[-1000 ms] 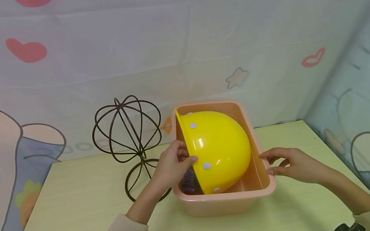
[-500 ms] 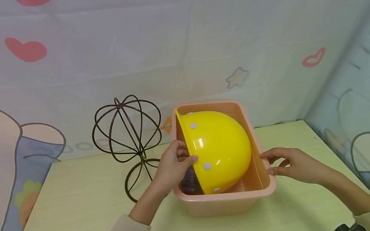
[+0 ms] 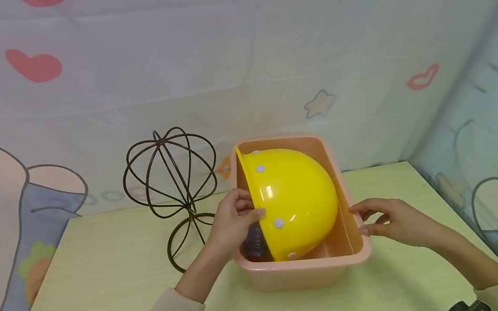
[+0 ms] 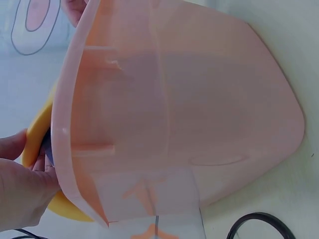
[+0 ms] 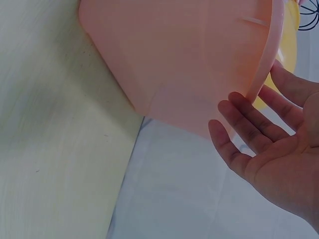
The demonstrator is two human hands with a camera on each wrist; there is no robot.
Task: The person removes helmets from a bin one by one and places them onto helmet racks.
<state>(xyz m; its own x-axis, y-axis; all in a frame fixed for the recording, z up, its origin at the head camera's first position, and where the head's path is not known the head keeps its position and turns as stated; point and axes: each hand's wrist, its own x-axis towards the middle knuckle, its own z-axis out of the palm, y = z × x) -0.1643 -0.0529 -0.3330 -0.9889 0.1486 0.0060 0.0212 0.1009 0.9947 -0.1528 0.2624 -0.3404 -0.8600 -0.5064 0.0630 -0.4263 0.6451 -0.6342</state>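
The yellow safety helmet (image 3: 300,201) is located inside the pink plastic tub (image 3: 295,279), which serves as the reference for all positions below. The helmet is laid on its side, with its open edge turned toward the left wall of the tub and its dome toward the right wall. White round dots are spaced around the shell near the edge. In both wrist views, a portion of the yellow shell is seen above the level of the tub rim.

The helmet edge is pinched by the left hand (image 3: 231,219) at the left side of the tub: the thumb is placed on the outer shell, and the other fingers are curled inside the edge. A dark ribbed piece (image 3: 255,244) is visible in the near left corner of the tub, below this hand; whether it is joined to the helmet cannot be told.

The right rim of the tub is held by the right hand (image 3: 397,222) between thumb and index finger. The remaining fingers are loosely bent outside the tub wall.

The tub is supported by a pale wooden table (image 3: 103,277). A dark wire stand (image 3: 189,206), formed as a ribbed globe on a ring base, is positioned left of the tub. A printed fabric backdrop (image 3: 226,63) is hung behind the tub.
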